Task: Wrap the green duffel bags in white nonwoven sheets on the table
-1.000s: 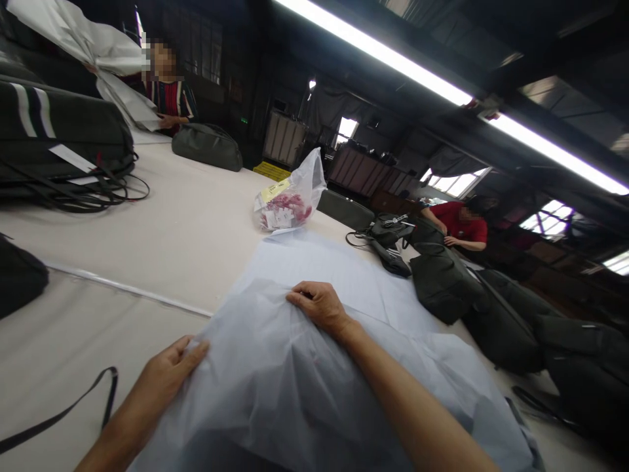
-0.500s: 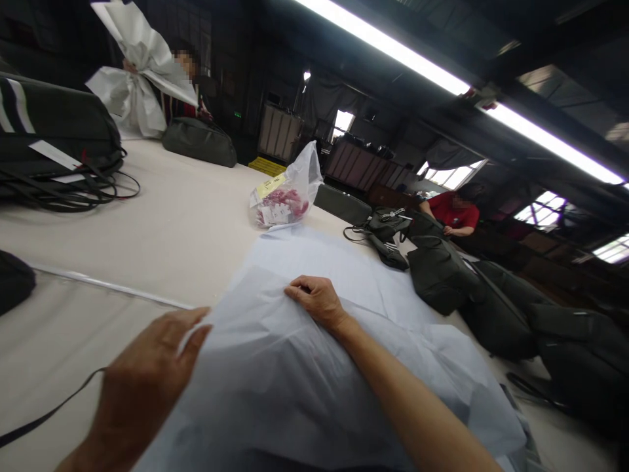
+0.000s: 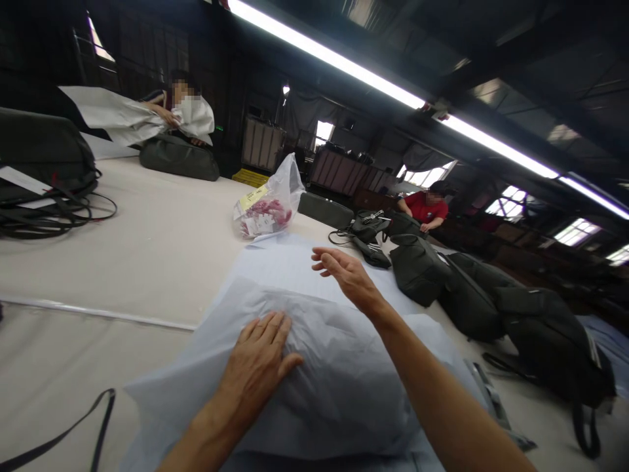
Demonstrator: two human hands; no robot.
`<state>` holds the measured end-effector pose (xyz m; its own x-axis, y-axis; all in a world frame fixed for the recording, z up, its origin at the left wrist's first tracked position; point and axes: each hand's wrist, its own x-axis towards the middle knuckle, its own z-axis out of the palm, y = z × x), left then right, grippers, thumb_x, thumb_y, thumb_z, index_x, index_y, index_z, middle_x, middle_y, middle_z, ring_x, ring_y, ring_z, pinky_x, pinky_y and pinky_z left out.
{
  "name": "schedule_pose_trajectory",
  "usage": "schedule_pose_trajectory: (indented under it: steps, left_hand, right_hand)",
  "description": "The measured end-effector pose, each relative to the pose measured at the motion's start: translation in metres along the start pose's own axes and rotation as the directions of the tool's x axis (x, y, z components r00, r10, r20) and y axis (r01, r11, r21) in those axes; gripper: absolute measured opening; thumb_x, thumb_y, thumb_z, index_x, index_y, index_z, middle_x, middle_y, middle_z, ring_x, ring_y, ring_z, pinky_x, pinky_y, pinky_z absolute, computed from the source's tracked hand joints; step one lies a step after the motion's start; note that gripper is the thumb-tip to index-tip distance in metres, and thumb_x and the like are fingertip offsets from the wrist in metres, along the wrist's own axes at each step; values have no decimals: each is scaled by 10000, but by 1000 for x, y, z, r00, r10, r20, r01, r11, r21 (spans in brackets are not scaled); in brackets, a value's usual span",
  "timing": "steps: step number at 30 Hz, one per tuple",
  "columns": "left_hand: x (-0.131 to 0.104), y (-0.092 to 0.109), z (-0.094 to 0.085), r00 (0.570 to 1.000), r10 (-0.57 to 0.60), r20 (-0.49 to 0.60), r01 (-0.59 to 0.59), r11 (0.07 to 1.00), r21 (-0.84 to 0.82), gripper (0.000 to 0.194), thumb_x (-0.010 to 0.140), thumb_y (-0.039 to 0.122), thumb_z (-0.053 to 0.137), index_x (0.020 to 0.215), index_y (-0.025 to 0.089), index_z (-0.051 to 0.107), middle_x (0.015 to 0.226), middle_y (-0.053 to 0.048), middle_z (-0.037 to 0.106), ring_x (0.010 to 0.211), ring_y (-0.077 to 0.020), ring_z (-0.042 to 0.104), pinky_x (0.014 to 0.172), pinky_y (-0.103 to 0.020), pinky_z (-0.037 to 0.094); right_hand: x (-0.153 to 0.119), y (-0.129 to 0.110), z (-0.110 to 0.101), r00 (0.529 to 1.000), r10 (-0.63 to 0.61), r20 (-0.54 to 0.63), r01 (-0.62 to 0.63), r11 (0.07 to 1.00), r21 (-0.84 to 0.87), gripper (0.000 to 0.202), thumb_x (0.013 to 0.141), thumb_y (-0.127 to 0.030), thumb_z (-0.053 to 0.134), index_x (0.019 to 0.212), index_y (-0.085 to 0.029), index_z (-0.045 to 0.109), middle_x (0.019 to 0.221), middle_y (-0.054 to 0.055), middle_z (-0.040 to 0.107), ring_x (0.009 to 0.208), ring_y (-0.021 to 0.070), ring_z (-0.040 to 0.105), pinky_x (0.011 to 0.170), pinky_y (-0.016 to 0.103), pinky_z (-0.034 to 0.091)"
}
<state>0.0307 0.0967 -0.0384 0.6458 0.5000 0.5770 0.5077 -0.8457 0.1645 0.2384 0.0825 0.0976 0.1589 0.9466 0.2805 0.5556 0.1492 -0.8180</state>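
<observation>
Pale, thin wrapping paper (image 3: 344,373) lies in front of me, folded over something bulky that it hides. My left hand (image 3: 263,354) rests flat on the near layer, fingers stretched and thumb apart. Above the far part of the paper hovers my right hand (image 3: 344,269), its fingers loosely spread with nothing in them. Beyond the paper's far edge sits a clear plastic bag (image 3: 268,206) with reddish-pink items and labels inside.
Dark bags (image 3: 422,265) line the right side of the table (image 3: 162,249). More dark bags with loose straps (image 3: 44,177) stand at the left. Across the table a person (image 3: 167,115) handles white paper; another in a red shirt (image 3: 427,208) is farther right. A black strap (image 3: 101,419) lies near left.
My left hand has come in from the left and now lies on the paper. My right hand has let go of the paper and lifted off. Across the table, the person's white sheet is lower.
</observation>
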Motion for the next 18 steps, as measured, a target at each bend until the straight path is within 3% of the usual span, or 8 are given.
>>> schedule_pose_trajectory:
  steps: [3, 6, 8, 10, 12, 15, 17, 18]
  left_hand:
    - [0, 2, 3, 999, -26, -36, 26, 1000, 6, 524, 956, 528, 398, 1283, 172, 598, 1322, -155, 611, 1202, -311, 574, 1012, -467, 441]
    - [2, 3, 4, 998, -50, -35, 51, 998, 36, 544, 960, 534, 372, 1279, 157, 600, 1327, -168, 604, 1199, -309, 574, 1007, -458, 446]
    - [5, 3, 3, 997, -71, 2, 71, 995, 64, 530, 956, 524, 390, 1273, 155, 601, 1331, -170, 601, 1197, -310, 575, 1006, -456, 447]
    - [7, 3, -1, 994, -87, 72, 81, 994, 78, 518, 946, 515, 417, 1274, 154, 593, 1342, -167, 593, 1204, -310, 570, 1002, -452, 450]
    - [10, 3, -6, 985, -92, 143, 83, 994, 70, 527, 934, 509, 431, 1287, 145, 574, 1354, -171, 582, 1226, -310, 556, 1010, -449, 446]
    - [14, 1, -10, 978, -89, 189, 82, 996, 48, 573, 923, 529, 408, 1292, 115, 551, 1358, -197, 569, 1249, -321, 538, 1042, -458, 418]
    - [17, -3, -9, 976, -70, 204, 65, 997, 33, 608, 932, 555, 349, 1292, 101, 532, 1356, -205, 567, 1256, -322, 531, 1058, -457, 400]
    - [18, -6, -8, 975, -46, 219, 43, 999, 19, 626, 942, 566, 309, 1300, 95, 514, 1358, -200, 565, 1259, -315, 528, 1063, -451, 396]
  right_hand:
    - [-51, 3, -16, 994, -46, 99, 72, 958, -276, 480, 954, -518, 475, 1348, -255, 549, 1398, 80, 549, 1284, 230, 507, 1102, 416, 373]
    - [-83, 33, -7, 962, 114, 248, 32, 856, -516, 580, 940, -552, 482, 1438, -257, 450, 1514, 93, 403, 1413, 265, 339, 1184, 486, 208]
    - [-87, 50, -4, 953, 203, 224, -43, 824, -565, 606, 961, -571, 411, 1462, -229, 413, 1532, 109, 362, 1433, 271, 298, 1185, 513, 173]
    - [-88, 57, -16, 979, 180, 94, -99, 826, -555, 623, 978, -578, 340, 1474, -203, 387, 1538, 115, 349, 1446, 264, 268, 1186, 527, 147]
    - [-99, 58, -46, 994, 75, -76, -105, 838, -535, 626, 974, -583, 342, 1461, -195, 407, 1521, 112, 385, 1442, 260, 277, 1186, 530, 138]
    - [-146, 63, -118, 955, -12, -296, -145, 853, -502, 573, 946, -571, 401, 1356, -196, 544, 1420, 108, 525, 1357, 252, 425, 1160, 470, 245]
    - [-195, 74, -174, 874, 102, -475, -333, 837, -433, 529, 924, -562, 414, 1238, -201, 641, 1282, 94, 640, 1216, 230, 563, 1077, 385, 378]
    - [-223, 81, -201, 800, 184, -570, -458, 802, -384, 518, 911, -556, 416, 1182, -197, 673, 1198, 90, 687, 1132, 222, 614, 1015, 349, 432]
